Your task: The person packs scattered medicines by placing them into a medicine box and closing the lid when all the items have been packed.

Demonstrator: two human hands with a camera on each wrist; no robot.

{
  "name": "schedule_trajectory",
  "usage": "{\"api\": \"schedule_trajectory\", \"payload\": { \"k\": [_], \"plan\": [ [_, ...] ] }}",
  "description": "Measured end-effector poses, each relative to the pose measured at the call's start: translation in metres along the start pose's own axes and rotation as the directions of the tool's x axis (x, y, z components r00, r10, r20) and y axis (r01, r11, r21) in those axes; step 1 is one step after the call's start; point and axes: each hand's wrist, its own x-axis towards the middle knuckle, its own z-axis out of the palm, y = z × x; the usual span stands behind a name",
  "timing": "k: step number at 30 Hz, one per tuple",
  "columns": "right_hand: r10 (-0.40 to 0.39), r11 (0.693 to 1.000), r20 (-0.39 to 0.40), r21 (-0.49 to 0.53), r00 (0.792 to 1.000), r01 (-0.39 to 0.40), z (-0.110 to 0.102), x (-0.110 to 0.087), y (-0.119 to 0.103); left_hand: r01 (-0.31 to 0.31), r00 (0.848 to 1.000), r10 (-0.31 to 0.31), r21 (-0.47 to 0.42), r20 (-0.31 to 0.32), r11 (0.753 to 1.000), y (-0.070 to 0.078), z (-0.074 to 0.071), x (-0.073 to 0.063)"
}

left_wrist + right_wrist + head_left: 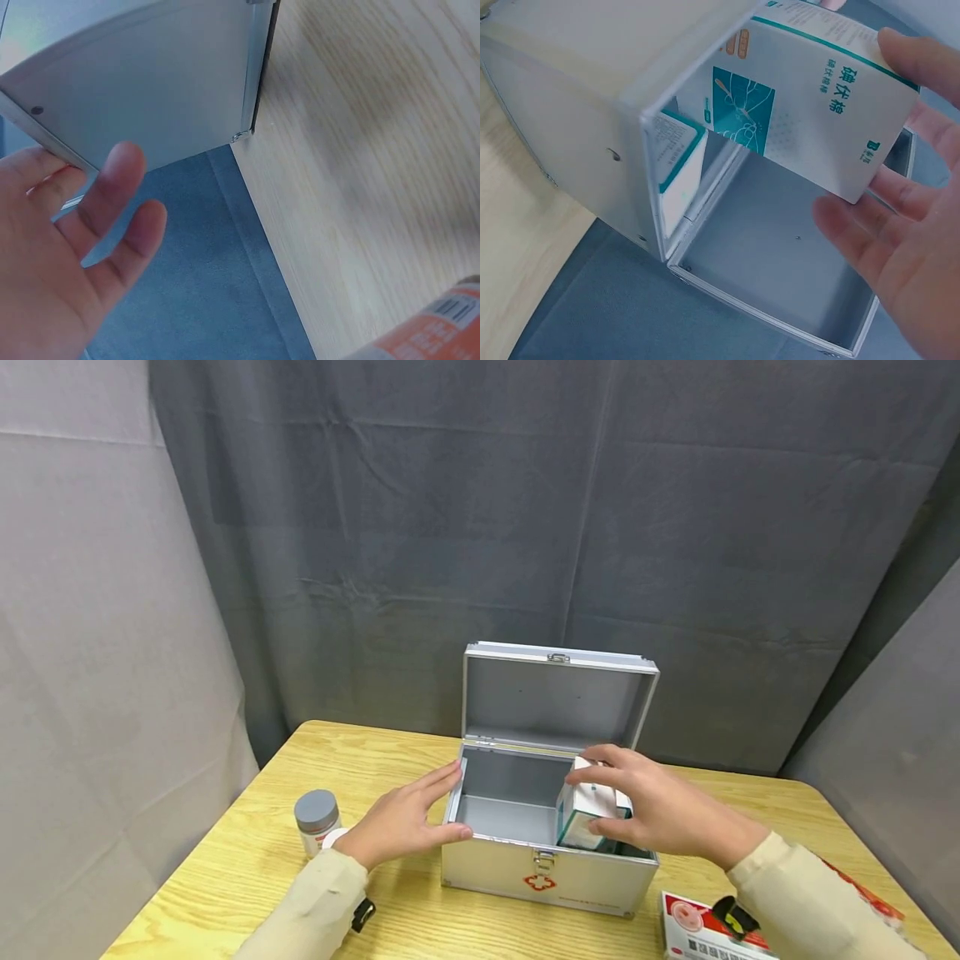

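A silver first-aid case [495,864] stands on the table with its lid [555,706] raised. My right hand [656,802] grips a white and green box of iodophor swabs [802,97], thumb on one side and fingers on the other. That box is partly inside the case, at its right end. A second white and green box [681,157] sits in the case beside it, mostly hidden in the head view. My left hand [405,822] rests at the case's left rim with spread fingers, holding nothing; fingertips touch the edge in the left wrist view.
Left of the case stands a jar with a grey lid [317,812], and a white round top [334,837] shows behind my left wrist. At the front right lies a red and white box [693,931]. A red packet [870,892] is partly covered by my right sleeve.
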Motion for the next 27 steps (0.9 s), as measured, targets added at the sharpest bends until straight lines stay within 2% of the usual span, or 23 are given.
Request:
{"api": "schedule_trajectory", "payload": {
  "k": [8, 15, 27],
  "plan": [
    [-0.039, 0.999, -0.010, 0.004, 0.999, 0.039, 0.013, -0.002, 0.006, 0.009, 1.000, -0.009, -0.006, 0.014, 1.000, 0.002, -0.002, 0.001],
    [-0.026, 0.998, 0.063, 0.057, 0.998, 0.023, 0.022, -0.004, 0.010, 0.015, 1.000, -0.015, 0.020, 0.014, 1.000, 0.000, -0.002, -0.002],
    [0.006, 0.998, 0.093, 0.061, 0.996, -0.012, 0.020, -0.007, 0.008, 0.011, 1.000, -0.011, 0.007, -0.002, 1.000, 0.000, -0.001, -0.005]
  ]
}}
